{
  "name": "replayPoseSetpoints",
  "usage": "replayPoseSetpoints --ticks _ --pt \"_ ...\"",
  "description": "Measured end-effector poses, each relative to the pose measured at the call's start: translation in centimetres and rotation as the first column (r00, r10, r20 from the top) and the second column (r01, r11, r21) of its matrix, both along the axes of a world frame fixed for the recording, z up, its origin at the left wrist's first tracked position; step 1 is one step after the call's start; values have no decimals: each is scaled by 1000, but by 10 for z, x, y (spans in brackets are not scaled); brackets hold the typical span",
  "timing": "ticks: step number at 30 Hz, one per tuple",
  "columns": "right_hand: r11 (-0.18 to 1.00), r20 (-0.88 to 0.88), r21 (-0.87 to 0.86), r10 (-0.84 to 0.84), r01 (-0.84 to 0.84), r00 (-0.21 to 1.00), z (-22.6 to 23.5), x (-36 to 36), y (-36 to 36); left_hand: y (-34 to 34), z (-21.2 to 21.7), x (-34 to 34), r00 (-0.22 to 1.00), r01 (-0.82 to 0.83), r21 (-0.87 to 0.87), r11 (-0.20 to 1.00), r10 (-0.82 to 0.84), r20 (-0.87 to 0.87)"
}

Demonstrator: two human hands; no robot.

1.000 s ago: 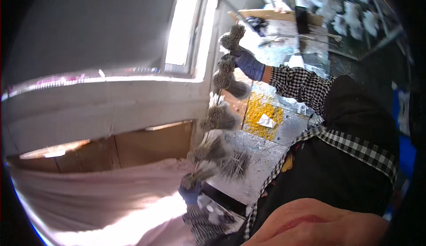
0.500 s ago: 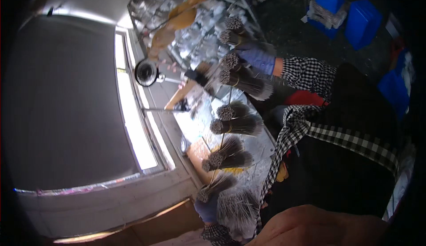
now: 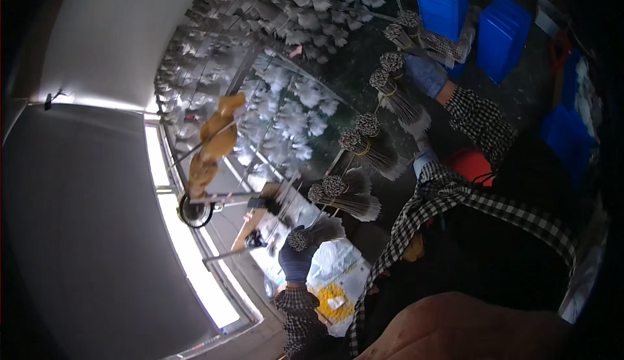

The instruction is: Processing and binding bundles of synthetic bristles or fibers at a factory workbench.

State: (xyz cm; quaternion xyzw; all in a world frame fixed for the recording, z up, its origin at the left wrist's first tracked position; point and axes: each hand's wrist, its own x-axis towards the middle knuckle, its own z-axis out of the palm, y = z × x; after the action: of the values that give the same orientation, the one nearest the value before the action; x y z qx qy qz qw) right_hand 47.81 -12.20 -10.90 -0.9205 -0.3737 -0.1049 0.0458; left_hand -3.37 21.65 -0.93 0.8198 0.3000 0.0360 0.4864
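Several grey bristle bundles (image 3: 374,154), paired along one thin rod (image 3: 377,107), aslant across mid-view. Held at the lower end in the closed, gloved left hand (image 3: 296,262); held near the upper end, between two pairs, in the gloved right hand (image 3: 426,74), with fingers mostly hidden. On the bench (image 3: 359,275): yellow bits (image 3: 327,292), white scrap (image 3: 336,303). Farther off: pale tufts (image 3: 286,126), blue bins (image 3: 504,38).
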Motion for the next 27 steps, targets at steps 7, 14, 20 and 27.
replayPoseSetpoints --ticks 7,14,20,27 --pt "351 -627 772 288 530 724 -59 11 63 77 -87 40 985 164 258 952 -145 -94" --pt "575 -484 776 280 259 829 -114 153 36 8 -105 141 983 68 262 963 -20 -185" --pt "327 -684 700 563 635 464 -113 184 98 -3 -157 178 932 58 319 946 63 -356" --pt "141 -874 391 367 910 319 -80 165 93 -4 -196 182 955 -19 195 981 75 -287"
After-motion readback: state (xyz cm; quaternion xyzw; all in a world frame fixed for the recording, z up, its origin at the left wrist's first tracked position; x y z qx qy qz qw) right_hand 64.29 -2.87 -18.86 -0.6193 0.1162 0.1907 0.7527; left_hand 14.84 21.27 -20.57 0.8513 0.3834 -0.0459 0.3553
